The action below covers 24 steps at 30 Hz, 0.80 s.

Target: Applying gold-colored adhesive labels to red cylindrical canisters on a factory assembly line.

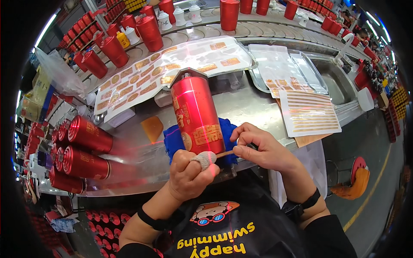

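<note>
Left hand: the left hand point(187, 176) comes in from the near edge, knuckles up, fingers curled tightly inward at the near end of the canister; one digit wears a pale wrap point(204, 161), which meets the left end of the strip. I cannot tell whether this hand grips the strip or only presses it.
Right hand: the right hand point(264, 149) reaches in from the near right, wrist bent, thumb and fingertips pinching the right end of the strip.
Wrists: a black band point(151, 220) on the left, a black strap point(312, 198) on the right.
Gold strip: the gold strip point(225, 153) spans the two hands at the near rim of the canister.
Red canister: the red canister point(195, 107) lies on its side between the hands and a dark holder point(192, 70) at its far end, over a blue cloth point(173, 142); its contents are hidden.
Left stack: red canisters point(88, 135) lie piled on their sides on the metal table point(262, 116).
Far row: upright red canisters point(149, 33), white jars point(164, 21) and a yellow bottle point(122, 40).
Right tray: the metal tray point(309, 69) bears label sheets point(269, 60); a striped sheet point(309, 116) lies nearer.
Far right: a metal sink point(337, 81).
</note>
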Tool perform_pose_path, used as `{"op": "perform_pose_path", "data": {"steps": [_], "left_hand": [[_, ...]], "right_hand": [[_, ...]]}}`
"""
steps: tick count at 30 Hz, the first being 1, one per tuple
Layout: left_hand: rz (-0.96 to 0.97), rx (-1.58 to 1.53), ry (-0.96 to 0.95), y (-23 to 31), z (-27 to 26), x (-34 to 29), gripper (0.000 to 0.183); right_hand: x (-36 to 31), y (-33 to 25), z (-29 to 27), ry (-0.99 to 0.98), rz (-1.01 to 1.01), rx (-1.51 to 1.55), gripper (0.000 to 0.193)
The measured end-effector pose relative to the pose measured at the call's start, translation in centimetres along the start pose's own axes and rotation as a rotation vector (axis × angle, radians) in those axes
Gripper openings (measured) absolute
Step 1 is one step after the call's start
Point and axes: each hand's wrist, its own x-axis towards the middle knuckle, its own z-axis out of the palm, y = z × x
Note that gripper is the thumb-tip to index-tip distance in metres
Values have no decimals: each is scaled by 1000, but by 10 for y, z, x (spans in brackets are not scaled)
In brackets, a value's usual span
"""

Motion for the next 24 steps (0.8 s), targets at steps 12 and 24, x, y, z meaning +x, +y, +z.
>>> {"op": "perform_pose_path", "data": {"steps": [12, 24], "left_hand": [[75, 14, -55, -3, -5, 3, 37], [49, 53, -17, 0, -4, 2, 32]], "right_hand": [[4, 2, 3, -6, 35, 40, 22], [7, 9, 5, -8, 54, 47, 23]]}}
